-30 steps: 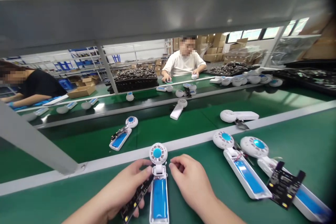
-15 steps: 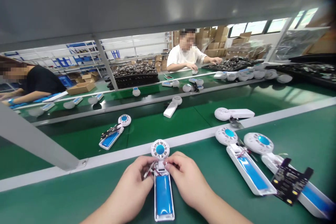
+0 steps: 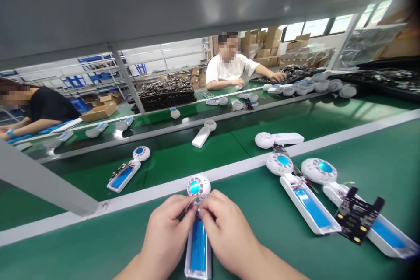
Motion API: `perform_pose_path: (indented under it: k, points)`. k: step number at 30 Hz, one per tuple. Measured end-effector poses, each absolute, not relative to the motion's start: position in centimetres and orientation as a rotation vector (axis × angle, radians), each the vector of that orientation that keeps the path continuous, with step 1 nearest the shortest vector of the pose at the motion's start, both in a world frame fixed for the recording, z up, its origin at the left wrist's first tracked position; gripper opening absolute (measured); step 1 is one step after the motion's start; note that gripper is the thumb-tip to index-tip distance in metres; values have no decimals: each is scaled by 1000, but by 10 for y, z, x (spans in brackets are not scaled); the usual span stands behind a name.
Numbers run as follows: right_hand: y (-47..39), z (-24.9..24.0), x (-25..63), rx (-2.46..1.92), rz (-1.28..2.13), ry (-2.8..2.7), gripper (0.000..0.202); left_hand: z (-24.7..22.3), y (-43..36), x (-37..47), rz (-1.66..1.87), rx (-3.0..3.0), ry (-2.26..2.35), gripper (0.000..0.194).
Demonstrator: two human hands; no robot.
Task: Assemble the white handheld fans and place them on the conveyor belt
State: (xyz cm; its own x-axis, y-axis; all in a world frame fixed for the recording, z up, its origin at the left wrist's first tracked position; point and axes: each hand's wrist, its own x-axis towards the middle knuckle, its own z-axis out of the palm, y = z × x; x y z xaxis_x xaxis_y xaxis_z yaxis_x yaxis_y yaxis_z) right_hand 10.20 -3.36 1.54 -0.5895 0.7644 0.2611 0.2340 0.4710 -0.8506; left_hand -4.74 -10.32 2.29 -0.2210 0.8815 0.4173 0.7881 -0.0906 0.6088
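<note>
A white handheld fan [image 3: 198,249], its handle open and showing a blue battery, lies upright in front of me on the green bench. Its round head with a blue centre points away from me. My left hand [image 3: 167,227] is closed beside the neck, pinching a thin dark circuit board [image 3: 185,210] seen edge-on. From the other side, my right hand [image 3: 228,223] closes thumb and fingers at the neck, where the small parts are hidden. To the right lie two more opened fans, one [image 3: 311,205] with a bare battery and one with a black circuit board [image 3: 360,216] across its handle.
A green conveyor [image 3: 170,153] runs past the bench behind a pale metal rail [image 3: 229,168], carrying several fans. A slanted metal post [image 3: 49,179] stands at left. Across the line sit two co-workers, one in white [image 3: 229,68], one in black [image 3: 52,103]. Trays of dark parts [image 3: 166,92] stand behind.
Both hands have drawn together over the fan's neck, and now cover it. The fan head has tilted slightly. Fans on the nearer conveyor have shifted left; the co-worker in white reaches farther right.
</note>
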Motion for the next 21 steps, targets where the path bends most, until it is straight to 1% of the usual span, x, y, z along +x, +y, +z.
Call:
perform_pose_path:
  k: [4, 13, 19, 21]
  points:
    - [-39, 16, 102, -871, 1008, -2090, 19, 20, -105, -43, 1299, 2037, 2004, 20]
    - [-38, 14, 102, -1009, 1210, -1920, 22, 18, -104, -42, 1269, 2326, 1906, 18]
    - [-37, 17, 105, -941, 1170, -1999, 24, 20, -106, -42, 1242, 2409, 1869, 19]
    - [-38, 17, 107, -905, 1080, -2085, 24, 21, -107, -42, 1244, 2366, 1881, 19]
